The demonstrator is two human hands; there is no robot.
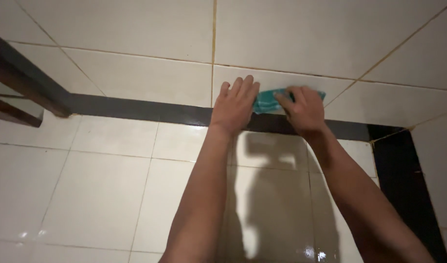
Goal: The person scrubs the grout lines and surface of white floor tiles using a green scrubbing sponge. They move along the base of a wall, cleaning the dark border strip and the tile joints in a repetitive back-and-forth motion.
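Head cam, looking down: right hand (pixel 306 108) presses a teal cloth (pixel 266 100) vs the white wall tile (pixel 136 73), just above the dark skirting strip (pixel 136 108); grip closed on the cloth, fingers bent over it. Left hand (pixel 234 103) lies flat & empty on the tile, fingers spread, just beside the cloth. Glossy floor tiles (pixel 97 195) below, wooden furniture leg (pixel 19 78) at far left.

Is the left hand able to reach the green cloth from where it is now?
Probably yes. The left hand lies flat on the wall tile, right beside the green cloth under the right hand, with nothing between.
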